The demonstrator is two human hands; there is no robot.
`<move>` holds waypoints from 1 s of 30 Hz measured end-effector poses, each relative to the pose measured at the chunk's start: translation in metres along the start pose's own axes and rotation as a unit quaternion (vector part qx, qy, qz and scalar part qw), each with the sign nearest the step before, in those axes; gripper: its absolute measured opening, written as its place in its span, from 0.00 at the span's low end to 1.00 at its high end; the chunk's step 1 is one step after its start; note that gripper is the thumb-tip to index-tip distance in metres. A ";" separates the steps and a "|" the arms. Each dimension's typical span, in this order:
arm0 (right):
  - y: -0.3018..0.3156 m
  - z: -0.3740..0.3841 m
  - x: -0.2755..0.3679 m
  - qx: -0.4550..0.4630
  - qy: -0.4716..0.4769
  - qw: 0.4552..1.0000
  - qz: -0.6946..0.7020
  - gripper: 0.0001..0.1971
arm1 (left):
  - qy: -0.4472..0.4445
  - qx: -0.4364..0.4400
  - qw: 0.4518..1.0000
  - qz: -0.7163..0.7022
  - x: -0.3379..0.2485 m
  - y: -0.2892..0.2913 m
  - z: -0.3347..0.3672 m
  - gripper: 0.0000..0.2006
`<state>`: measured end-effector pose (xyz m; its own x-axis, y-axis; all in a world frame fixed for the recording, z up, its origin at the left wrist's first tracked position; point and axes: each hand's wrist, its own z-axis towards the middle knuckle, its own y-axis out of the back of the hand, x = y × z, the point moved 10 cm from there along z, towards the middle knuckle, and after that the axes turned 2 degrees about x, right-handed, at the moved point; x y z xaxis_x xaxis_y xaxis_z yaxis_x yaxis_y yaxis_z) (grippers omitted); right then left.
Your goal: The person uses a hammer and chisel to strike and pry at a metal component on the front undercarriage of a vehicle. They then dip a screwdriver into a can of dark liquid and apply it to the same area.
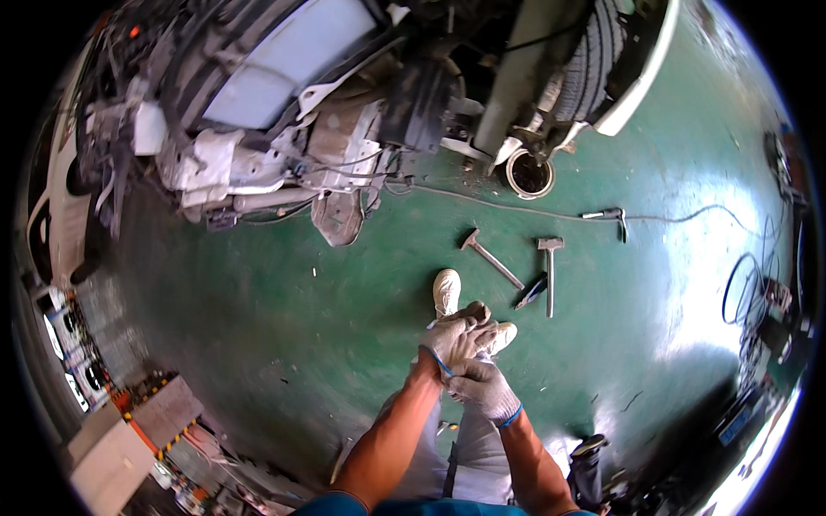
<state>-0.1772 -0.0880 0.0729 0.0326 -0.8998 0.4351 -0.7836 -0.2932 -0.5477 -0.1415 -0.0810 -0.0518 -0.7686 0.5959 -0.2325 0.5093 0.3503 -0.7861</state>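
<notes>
Both my hands wear whitish knit work gloves with blue cuffs, held low in front of my legs. My left hand (461,334) is palm-side unclear, its fingers slightly bent and apart, with dirt-darkened tips and nothing seen in them. My right hand (485,389) is closed at the left wrist, its fingers pinching the blue-edged cuff of the left glove (437,359). Ahead on the green floor lie two hammers, one slanted (493,259) and one pointing straight away from me (551,275). Between their handles is a dark hand tool (532,292), its kind unclear.
A partly stripped vehicle front (258,163) fills the far left, with a tyre (594,64) at the far right of it. Under it stands a round can (530,175). A cable (508,205) crosses the floor, near an angled tool (621,222). Coiled hoses (748,292) lie right.
</notes>
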 end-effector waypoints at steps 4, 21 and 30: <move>0.026 -0.011 -0.014 -0.039 -0.009 0.999 0.015 0.07 | 0.042 -0.001 0.995 -0.093 -0.021 -0.055 0.003 0.29; -0.003 0.004 0.004 0.068 -0.104 0.992 0.026 0.10 | -0.071 -0.033 0.979 -0.188 -0.036 -0.032 0.007 0.22; -0.029 0.025 0.027 0.117 -0.076 0.989 0.057 0.10 | 0.006 -0.077 0.996 -0.051 -0.074 -0.054 0.006 0.27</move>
<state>-0.1381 -0.1120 0.0834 0.0590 -0.9644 0.2577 -0.6233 -0.2372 -0.7451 -0.1141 -0.1483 0.0044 -0.8152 0.5600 -0.1478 0.4825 0.5154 -0.7082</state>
